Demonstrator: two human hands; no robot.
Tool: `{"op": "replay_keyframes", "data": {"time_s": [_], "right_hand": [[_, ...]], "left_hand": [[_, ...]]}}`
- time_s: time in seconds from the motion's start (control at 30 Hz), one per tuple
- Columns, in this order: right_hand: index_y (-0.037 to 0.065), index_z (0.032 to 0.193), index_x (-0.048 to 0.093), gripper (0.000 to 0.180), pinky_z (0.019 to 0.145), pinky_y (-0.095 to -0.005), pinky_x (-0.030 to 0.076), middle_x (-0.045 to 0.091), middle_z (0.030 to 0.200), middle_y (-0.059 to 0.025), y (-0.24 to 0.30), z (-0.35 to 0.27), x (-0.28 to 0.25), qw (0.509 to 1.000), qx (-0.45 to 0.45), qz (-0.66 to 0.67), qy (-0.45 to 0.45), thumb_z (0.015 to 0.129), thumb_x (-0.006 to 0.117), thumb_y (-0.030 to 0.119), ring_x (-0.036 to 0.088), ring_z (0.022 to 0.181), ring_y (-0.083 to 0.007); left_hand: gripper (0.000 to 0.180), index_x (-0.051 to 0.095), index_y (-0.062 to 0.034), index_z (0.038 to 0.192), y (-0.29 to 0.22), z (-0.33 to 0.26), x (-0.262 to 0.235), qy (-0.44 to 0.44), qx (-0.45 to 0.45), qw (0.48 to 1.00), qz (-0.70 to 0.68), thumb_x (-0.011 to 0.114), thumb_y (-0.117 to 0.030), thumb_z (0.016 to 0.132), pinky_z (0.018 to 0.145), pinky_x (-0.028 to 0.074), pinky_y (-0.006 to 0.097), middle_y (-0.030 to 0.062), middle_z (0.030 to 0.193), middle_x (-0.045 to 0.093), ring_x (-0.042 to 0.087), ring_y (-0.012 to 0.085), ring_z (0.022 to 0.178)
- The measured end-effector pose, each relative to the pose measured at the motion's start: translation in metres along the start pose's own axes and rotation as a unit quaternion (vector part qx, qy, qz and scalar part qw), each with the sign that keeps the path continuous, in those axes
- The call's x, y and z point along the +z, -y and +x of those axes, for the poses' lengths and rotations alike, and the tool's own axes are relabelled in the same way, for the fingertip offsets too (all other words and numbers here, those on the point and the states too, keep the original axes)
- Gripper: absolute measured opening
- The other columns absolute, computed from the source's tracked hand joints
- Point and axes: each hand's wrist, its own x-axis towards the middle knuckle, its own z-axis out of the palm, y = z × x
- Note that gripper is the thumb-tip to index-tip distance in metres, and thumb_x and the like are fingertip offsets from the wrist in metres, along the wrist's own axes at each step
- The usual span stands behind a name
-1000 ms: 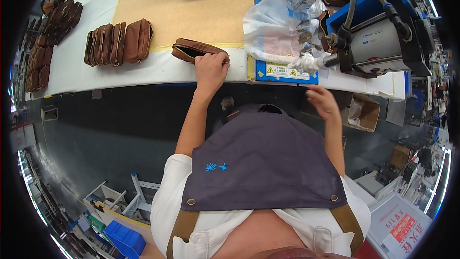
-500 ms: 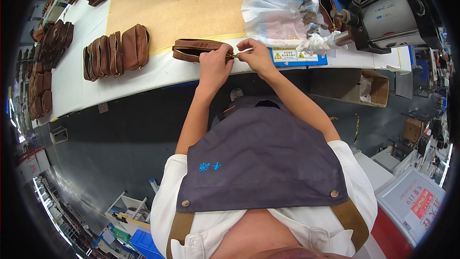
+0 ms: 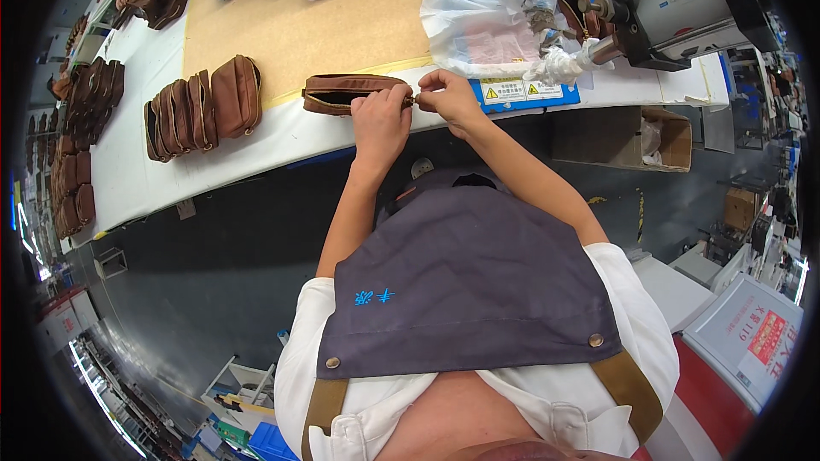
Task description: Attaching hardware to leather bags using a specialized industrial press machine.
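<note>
Brown leather pouch (image 3: 346, 90) lying on its side at the near edge of the white worktable (image 3: 282, 141), just in front of the tan mat (image 3: 316, 30). Left hand (image 3: 381, 119) clamped over the pouch's right end, fingers curled down around it, thumb toward the zipper end. Right hand (image 3: 446, 94) just beside, fingertips pinched shut on something small and metallic at the pouch's tip — likely the zipper pull, too small to tell for sure. Both hands touching at the pinch point.

To the left, a row of brown pouches (image 3: 201, 102) standing upright side by side on the table; more of them stacked along the far left edge (image 3: 81, 145). Behind the hands, a crumpled clear plastic bag (image 3: 487, 21) on a blue plate (image 3: 521, 92) with yellow warning stickers. Grey press machine (image 3: 683, 0) at the upper right. Open cardboard box (image 3: 641, 137) below the table edge — contents unclear. Grey apron (image 3: 465, 290) over a white shirt in the foreground.
</note>
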Motion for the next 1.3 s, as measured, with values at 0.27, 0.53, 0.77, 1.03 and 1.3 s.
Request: {"op": "replay_keyframes", "data": {"time_s": [0.27, 0.53, 0.77, 1.03, 1.3], "right_hand": [[0.000, 0.087, 0.054, 0.019, 0.071, -0.0288, 0.059, 0.053, 0.086, -0.0042, 0.000, -0.014, 0.018, 0.996, 0.039, 0.080, -0.013, 0.076, 0.065, -0.010, 0.061, 0.078, -0.0160], [0.001, 0.093, 0.057, 0.020, 0.070, -0.0247, 0.053, 0.058, 0.092, -0.0054, 0.030, -0.032, -0.015, 0.991, -0.018, 0.097, 0.091, 0.078, 0.069, -0.003, 0.060, 0.078, -0.0122], [0.007, 0.123, 0.056, 0.059, 0.071, -0.0251, 0.048, 0.051, 0.125, -0.0028, 0.125, -0.089, -0.095, 0.942, -0.127, -0.163, 0.265, 0.071, 0.081, 0.016, 0.057, 0.085, -0.0095], [0.004, 0.108, 0.059, 0.051, 0.046, -0.0201, 0.040, 0.062, 0.079, 0.0009, 0.126, -0.114, -0.164, 0.941, 0.005, -0.189, 0.279, 0.071, 0.082, 0.030, 0.057, 0.066, -0.0079], [0.002, 0.106, 0.058, 0.045, 0.080, -0.0248, 0.044, 0.063, 0.088, -0.0006, 0.140, -0.094, -0.188, 0.969, -0.036, -0.235, 0.072, 0.070, 0.081, 0.017, 0.056, 0.085, -0.0089]], "left_hand": [[0.021, 0.061, -0.0136, 0.098, 0.002, -0.007, 0.003, -0.010, 0.022, 0.999, 0.048, 0.066, -0.013, 0.077, 0.073, 0.037, 0.039, 0.0035, 0.079, 0.063, 0.060, 0.0231, 0.078], [0.011, 0.063, -0.0086, 0.089, -0.011, 0.013, -0.033, 0.040, 0.077, 0.996, -0.030, 0.066, -0.013, 0.079, 0.071, 0.043, 0.039, 0.0068, 0.080, 0.065, 0.062, 0.0260, 0.078], [0.015, 0.065, -0.0055, 0.094, -0.081, 0.044, -0.064, 0.169, 0.217, 0.909, -0.313, 0.067, -0.013, 0.082, 0.070, 0.050, 0.037, 0.0093, 0.086, 0.067, 0.064, 0.0278, 0.081], [0.013, 0.069, -0.0054, 0.088, -0.128, 0.092, -0.022, 0.324, 0.332, 0.768, -0.443, 0.069, -0.011, 0.077, 0.066, 0.048, 0.030, 0.0079, 0.083, 0.063, 0.062, 0.0211, 0.075], [0.017, 0.064, -0.0007, 0.080, -0.127, 0.129, 0.022, 0.267, 0.146, 0.814, -0.494, 0.071, -0.016, 0.080, 0.062, 0.046, 0.025, 0.0020, 0.077, 0.060, 0.058, 0.0094, 0.070]]}}
